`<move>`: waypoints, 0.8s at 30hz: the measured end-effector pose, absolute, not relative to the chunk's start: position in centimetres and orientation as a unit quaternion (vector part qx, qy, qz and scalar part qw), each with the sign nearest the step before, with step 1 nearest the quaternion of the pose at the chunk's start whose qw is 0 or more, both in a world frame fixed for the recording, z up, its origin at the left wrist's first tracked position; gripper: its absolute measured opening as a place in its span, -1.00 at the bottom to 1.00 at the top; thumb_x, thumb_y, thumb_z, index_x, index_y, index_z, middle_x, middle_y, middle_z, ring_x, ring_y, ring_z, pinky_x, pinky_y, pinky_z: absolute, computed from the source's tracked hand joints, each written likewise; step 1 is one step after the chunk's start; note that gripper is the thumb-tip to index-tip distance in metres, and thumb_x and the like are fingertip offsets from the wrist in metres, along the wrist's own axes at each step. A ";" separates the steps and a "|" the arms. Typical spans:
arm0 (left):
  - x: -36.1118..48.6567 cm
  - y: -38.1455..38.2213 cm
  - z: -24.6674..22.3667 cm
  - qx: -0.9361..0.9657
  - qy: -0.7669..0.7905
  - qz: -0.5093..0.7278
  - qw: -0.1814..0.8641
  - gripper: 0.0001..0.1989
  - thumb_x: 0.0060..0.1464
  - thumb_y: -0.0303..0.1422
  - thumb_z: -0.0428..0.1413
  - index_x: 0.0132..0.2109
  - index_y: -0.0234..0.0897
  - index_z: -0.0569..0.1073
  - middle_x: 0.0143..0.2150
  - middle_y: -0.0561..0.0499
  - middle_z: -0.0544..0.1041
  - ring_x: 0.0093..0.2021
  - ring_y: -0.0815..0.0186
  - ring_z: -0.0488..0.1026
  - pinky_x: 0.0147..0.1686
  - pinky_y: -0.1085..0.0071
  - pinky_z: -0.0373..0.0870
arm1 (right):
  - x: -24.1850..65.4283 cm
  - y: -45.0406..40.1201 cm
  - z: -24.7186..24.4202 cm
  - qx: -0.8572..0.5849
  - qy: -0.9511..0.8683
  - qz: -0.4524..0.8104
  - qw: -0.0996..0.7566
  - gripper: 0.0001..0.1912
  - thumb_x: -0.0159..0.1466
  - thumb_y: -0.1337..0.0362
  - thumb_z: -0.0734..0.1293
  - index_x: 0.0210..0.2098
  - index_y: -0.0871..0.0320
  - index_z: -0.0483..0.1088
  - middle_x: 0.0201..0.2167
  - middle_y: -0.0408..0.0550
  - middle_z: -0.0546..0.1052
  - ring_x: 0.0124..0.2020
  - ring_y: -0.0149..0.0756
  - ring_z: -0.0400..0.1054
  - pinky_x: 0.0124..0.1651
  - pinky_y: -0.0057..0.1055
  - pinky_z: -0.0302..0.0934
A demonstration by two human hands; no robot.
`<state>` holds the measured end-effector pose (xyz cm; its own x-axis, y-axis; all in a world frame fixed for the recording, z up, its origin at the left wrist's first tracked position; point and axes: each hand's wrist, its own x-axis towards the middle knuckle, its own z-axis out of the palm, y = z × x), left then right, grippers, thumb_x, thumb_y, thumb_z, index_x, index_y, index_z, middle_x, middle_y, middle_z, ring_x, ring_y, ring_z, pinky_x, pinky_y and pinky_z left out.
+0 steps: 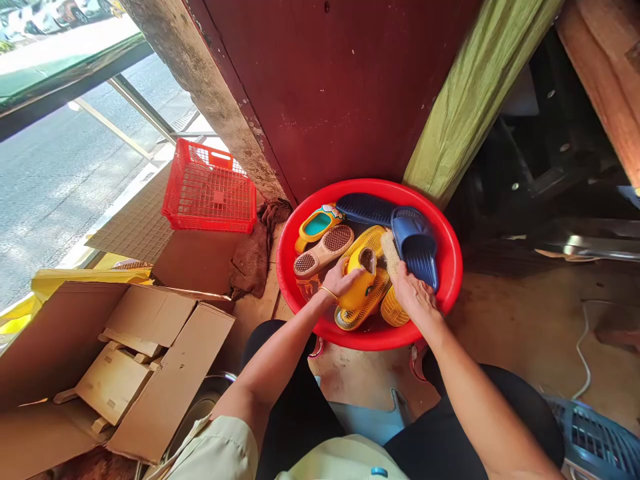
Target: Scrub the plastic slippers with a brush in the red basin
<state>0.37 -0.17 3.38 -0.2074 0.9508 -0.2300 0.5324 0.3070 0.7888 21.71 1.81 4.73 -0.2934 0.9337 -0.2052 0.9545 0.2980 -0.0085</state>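
In front of my knees stands a red basin (pixel 370 341) with several slippers in it. My left hand (pixel 340 280) is closed around a small yellow slipper (pixel 359 288), held above the others with its opening toward the far side. My right hand (pixel 414 295) grips a pale scrubbing brush (pixel 390 251) just right of that slipper. A blue slipper (pixel 414 241) leans at the basin's right side, and a navy slipper (pixel 365 208) lies along the back. To the left are a beige slipper (pixel 325 251) sole up and a yellow clog (pixel 318 225) with a teal inside. More yellow slippers lie beneath my hands, partly hidden.
A red plastic crate (pixel 215 217) stands on cardboard at the left, beside a brown cloth (pixel 253 263). Nearer is an open cardboard box (pixel 173 377) with wooden pieces inside. A dark red door (pixel 330 100) and a green curtain (pixel 480 93) rise behind the basin.
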 end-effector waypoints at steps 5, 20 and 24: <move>0.0 0.0 3.5 0.544 0.731 0.214 0.352 -0.41 0.24 -0.04 0.02 0.28 -0.27 0.34 0.26 -0.25 0.44 0.28 -0.02 0.35 0.27 0.11 0.20 | 21.6 2.3 4.4 0.568 0.813 -0.062 0.114 -0.45 0.49 0.21 0.05 0.38 0.36 0.00 -0.13 0.32 0.59 -0.21 -0.12 0.56 -0.23 -0.35 0.33; 0.3 -0.4 3.0 0.479 0.707 0.362 0.374 -0.36 -0.14 -0.07 0.39 0.10 -0.16 0.52 -0.12 -0.08 0.61 0.00 -0.02 0.50 0.10 0.09 0.38 | 21.2 1.4 5.1 0.572 0.816 -0.077 0.008 -0.49 0.50 0.11 0.02 0.33 0.20 0.18 -0.21 0.15 0.61 -0.29 -0.19 0.55 -0.30 -0.40 0.29; 0.0 -0.2 3.2 0.437 0.693 0.393 0.418 -0.44 -0.16 -0.13 0.40 0.02 -0.19 0.55 -0.14 -0.06 0.62 -0.08 0.04 0.53 0.00 0.15 0.45 | 21.1 1.0 5.0 0.522 0.847 -0.101 0.009 -0.46 0.50 0.09 0.00 0.37 0.16 0.12 -0.18 0.13 0.61 -0.29 -0.19 0.54 -0.31 -0.38 0.31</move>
<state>0.05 -0.17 3.23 -0.2684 0.9339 -0.2361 0.2763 0.3094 0.9099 21.14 0.98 4.99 -0.4541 0.8827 -0.1212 0.8864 0.4338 -0.1617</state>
